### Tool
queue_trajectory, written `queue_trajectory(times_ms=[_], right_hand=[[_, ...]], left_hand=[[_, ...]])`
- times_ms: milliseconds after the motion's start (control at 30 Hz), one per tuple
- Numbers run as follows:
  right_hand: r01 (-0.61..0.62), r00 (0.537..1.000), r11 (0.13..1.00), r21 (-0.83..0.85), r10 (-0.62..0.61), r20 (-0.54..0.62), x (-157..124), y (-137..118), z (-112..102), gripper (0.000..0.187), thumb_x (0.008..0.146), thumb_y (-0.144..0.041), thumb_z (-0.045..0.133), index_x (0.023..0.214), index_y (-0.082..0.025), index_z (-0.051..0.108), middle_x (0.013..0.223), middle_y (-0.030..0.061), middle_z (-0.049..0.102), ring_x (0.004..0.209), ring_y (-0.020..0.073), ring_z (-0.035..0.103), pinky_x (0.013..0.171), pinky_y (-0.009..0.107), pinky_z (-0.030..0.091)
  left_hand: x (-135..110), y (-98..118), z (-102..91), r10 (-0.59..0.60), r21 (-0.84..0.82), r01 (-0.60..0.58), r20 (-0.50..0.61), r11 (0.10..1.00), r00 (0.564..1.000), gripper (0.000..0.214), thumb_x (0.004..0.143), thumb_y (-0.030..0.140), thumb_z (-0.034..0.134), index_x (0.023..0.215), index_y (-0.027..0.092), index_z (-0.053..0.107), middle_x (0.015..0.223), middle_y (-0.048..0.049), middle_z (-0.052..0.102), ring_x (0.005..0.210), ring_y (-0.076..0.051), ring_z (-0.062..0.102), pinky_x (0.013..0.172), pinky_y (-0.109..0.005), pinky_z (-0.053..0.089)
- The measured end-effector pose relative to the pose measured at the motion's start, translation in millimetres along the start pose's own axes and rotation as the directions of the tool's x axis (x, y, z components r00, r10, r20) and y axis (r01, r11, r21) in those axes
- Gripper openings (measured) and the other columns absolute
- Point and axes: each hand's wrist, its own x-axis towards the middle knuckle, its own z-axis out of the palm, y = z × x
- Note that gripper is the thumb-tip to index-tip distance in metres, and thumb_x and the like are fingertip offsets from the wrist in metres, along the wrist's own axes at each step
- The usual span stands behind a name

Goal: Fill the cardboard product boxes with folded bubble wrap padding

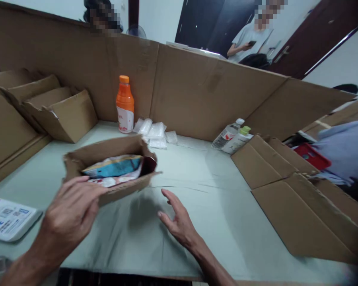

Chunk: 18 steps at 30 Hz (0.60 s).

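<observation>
My left hand [73, 208] grips the near left side of an open cardboard box [128, 190], with its fingers over the rim and the thumb on the outside. The box looks tilted, and a shadow falls on the table below its right end. Inside lie a blue and yellow packet [116, 167] and a white packet with red marks [110, 181]; something dark red shows at the right inner end. To the right of the box, my right hand [177, 220] is apart from it, thumb and fingers spread, holding nothing.
An orange bottle [125, 105] and bubble-wrap packs [156, 133] stand by the cardboard wall [193, 95]. Two bottles [234, 137] lean at the right. Cardboard bins [70, 115] line both sides. A white device [12, 220] lies left. Two people are beyond the wall.
</observation>
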Motion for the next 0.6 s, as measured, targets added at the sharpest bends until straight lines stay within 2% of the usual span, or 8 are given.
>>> queue_trajectory(times_ms=[100, 200, 267, 333, 400, 467, 533, 600], right_hand=[[-0.054, 0.995, 0.999, 0.007, 0.055, -0.08, 4, 6, -10, 0.066, 0.09, -0.033, 0.064, 0.151, -0.023, 0.042, 0.147, 0.0148, 0.055, 0.131, 0.0322, 0.056, 0.106, 0.051, 0.051], [-0.134, 0.985, 0.99, 0.048, 0.138, -0.107, 1, 12, -17, 0.064, 0.09, -0.039, 0.064, 0.148, -0.024, 0.044, 0.14, 0.0138, 0.06, 0.122, 0.032, 0.061, 0.097, 0.048, 0.056], [-0.174, 0.979, 0.982, 0.067, 0.18, -0.096, -1, 15, -19, 0.06, 0.09, -0.04, 0.065, 0.145, -0.024, 0.048, 0.134, 0.0129, 0.063, 0.115, 0.0309, 0.063, 0.09, 0.044, 0.058], [-0.174, 0.98, 0.983, 0.065, 0.179, -0.085, -1, 18, -18, 0.057, 0.089, -0.039, 0.067, 0.142, -0.024, 0.051, 0.127, 0.0121, 0.066, 0.11, 0.03, 0.065, 0.086, 0.042, 0.058], [-0.146, 0.985, 0.988, 0.055, 0.151, -0.086, 3, 20, -14, 0.053, 0.089, -0.036, 0.067, 0.138, -0.024, 0.053, 0.121, 0.0116, 0.067, 0.107, 0.0295, 0.064, 0.086, 0.042, 0.057], [-0.119, 0.989, 0.992, 0.046, 0.122, -0.086, 11, 21, -10, 0.049, 0.09, -0.032, 0.066, 0.137, -0.024, 0.054, 0.118, 0.0114, 0.068, 0.107, 0.0293, 0.063, 0.087, 0.043, 0.056], [-0.099, 0.993, 0.994, 0.044, 0.101, -0.067, 25, 22, -5, 0.05, 0.088, -0.026, 0.066, 0.137, -0.023, 0.053, 0.118, 0.0114, 0.067, 0.108, 0.0291, 0.062, 0.089, 0.044, 0.055], [-0.088, 0.995, 0.995, 0.05, 0.09, -0.045, 44, 23, 1, 0.055, 0.085, -0.021, 0.067, 0.138, -0.023, 0.052, 0.12, 0.0112, 0.066, 0.109, 0.0286, 0.062, 0.09, 0.044, 0.054]], left_hand=[[7, 26, 13.4, 0.004, -0.076, -0.006, -0.026, 0.997, 1.0, 0.036, 0.087, 0.004, 0.057, 0.116, 0.024, 0.063, 0.111, -0.005, 0.072, 0.116, -0.024, 0.064, 0.113, -0.048, 0.043], [-5, 33, 28.1, -0.26, -0.084, 0.247, -0.205, 0.965, 0.944, 0.053, 0.083, 0.014, 0.069, 0.134, 0.026, 0.057, 0.134, -0.0091, 0.063, 0.131, -0.03, 0.055, 0.115, -0.051, 0.041], [-20, 29, 43.2, -0.511, -0.199, 0.474, -0.226, 0.858, 0.83, 0.066, 0.082, 0.026, 0.073, 0.144, 0.025, 0.049, 0.144, -0.0107, 0.055, 0.134, -0.03, 0.053, 0.115, -0.048, 0.042], [-36, 21, 62.6, -0.7, -0.378, 0.635, -0.052, 0.674, 0.712, 0.07, 0.081, 0.038, 0.072, 0.145, 0.024, 0.047, 0.146, -0.0111, 0.054, 0.135, -0.03, 0.053, 0.116, -0.046, 0.042], [-51, 12, 82.1, -0.778, -0.488, 0.753, 0.21, 0.442, 0.593, 0.07, 0.076, 0.048, 0.073, 0.137, 0.02, 0.051, 0.14, -0.0135, 0.06, 0.13, -0.032, 0.057, 0.112, -0.046, 0.046], [-60, 4, 96.8, -0.811, -0.473, 0.844, 0.374, 0.251, 0.45, 0.07, 0.068, 0.054, 0.075, 0.125, 0.018, 0.056, 0.129, -0.0158, 0.066, 0.121, -0.035, 0.063, 0.103, -0.047, 0.052], [-59, -4, 104.5, -0.847, -0.433, 0.887, 0.402, 0.16, 0.348, 0.07, 0.06, 0.055, 0.077, 0.117, 0.018, 0.058, 0.121, -0.0155, 0.069, 0.111, -0.035, 0.067, 0.094, -0.045, 0.056], [-49, -12, 107.0, -0.878, -0.413, 0.9, 0.367, 0.141, 0.306, 0.071, 0.056, 0.053, 0.078, 0.115, 0.019, 0.059, 0.117, -0.0129, 0.07, 0.103, -0.032, 0.069, 0.087, -0.042, 0.058]])
